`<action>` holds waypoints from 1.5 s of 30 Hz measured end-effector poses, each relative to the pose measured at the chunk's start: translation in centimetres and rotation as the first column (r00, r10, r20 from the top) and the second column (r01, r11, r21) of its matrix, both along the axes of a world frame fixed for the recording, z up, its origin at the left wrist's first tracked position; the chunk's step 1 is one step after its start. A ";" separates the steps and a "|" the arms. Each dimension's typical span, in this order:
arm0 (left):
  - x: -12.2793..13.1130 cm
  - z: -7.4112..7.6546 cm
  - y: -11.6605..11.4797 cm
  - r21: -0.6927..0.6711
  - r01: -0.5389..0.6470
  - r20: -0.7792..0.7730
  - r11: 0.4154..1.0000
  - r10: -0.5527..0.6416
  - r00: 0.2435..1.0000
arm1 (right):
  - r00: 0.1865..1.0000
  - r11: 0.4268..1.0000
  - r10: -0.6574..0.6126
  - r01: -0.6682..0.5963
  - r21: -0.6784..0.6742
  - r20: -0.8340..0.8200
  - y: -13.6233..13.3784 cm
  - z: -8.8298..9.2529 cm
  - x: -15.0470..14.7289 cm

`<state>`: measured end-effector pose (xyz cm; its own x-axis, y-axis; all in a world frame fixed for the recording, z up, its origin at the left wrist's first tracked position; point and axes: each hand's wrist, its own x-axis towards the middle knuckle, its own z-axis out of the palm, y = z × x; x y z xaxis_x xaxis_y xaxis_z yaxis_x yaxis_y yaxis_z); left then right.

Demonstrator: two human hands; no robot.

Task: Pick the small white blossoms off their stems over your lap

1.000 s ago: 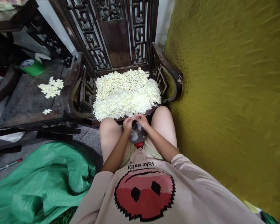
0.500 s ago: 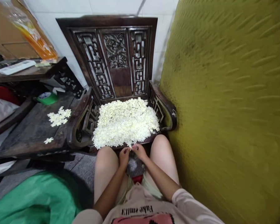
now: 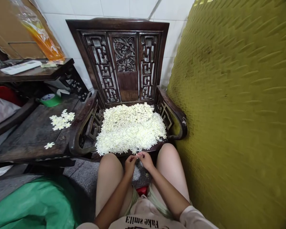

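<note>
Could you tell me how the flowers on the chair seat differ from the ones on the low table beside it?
The flowers on the chair seat form a thick heap covering nearly the whole seat; the flowers on the low table are a small flat cluster with one lying apart. The heap reaches the seat's front edge by both hands; the table cluster lies well away. Both are small and creamy white.

Single head view, looking forward-down over lap, close to carved chair ahead.

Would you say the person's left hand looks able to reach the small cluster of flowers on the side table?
Probably yes: the left hand is pinching something, and the chair's armrest stands between it and that cluster.
</note>
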<state>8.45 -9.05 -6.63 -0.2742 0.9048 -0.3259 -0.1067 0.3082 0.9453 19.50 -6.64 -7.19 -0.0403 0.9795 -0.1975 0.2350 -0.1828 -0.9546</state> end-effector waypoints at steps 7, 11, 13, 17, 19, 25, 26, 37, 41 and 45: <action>0.7 0.1 0.5 -0.057 -0.046 0.032 0.997 0.048 0.998 | 0.996 0.994 -0.038 0.029 -0.103 -0.085 0.8 0.3 -0.1; -0.2 0.3 0.8 -0.028 -0.012 0.059 1.000 0.014 0.998 | 0.996 0.999 -0.028 0.024 -0.047 -0.086 0.9 1.2 -0.2; -0.5 0.6 1.3 -0.011 0.037 0.055 0.999 -0.036 0.998 | 0.998 0.999 -0.047 0.048 0.019 -0.047 0.8 1.7 0.0; -0.6 1.4 2.1 0.039 0.090 0.055 0.995 -0.092 0.994 | 0.997 0.997 -0.066 0.068 0.034 -0.042 0.7 2.4 0.4; -0.6 1.7 1.9 0.031 0.084 0.063 0.996 -0.086 0.994 | 0.996 0.999 -0.042 0.041 -0.020 -0.076 0.9 2.4 0.3; -1.0 1.6 0.8 -0.038 0.014 0.050 0.999 -0.012 0.999 | 0.996 0.999 0.036 -0.039 -0.036 -0.080 1.1 2.2 -0.4; -1.0 1.6 0.8 -0.033 0.025 0.051 0.999 -0.023 0.998 | 0.998 1.000 0.020 -0.021 -0.011 -0.056 0.9 2.2 -0.3; -1.0 1.7 0.0 0.049 0.051 -0.030 0.998 -0.050 0.998 | 0.996 0.996 0.084 -0.084 -0.008 -0.039 1.3 2.3 0.1; -1.5 1.6 0.0 0.039 0.109 -0.036 0.993 -0.108 0.994 | 0.992 0.992 0.123 -0.124 0.030 0.017 1.3 2.2 -0.2; -0.7 1.8 1.0 0.055 0.125 -0.025 0.991 -0.124 0.992 | 0.992 0.995 0.101 -0.101 0.005 -0.074 1.5 2.6 0.4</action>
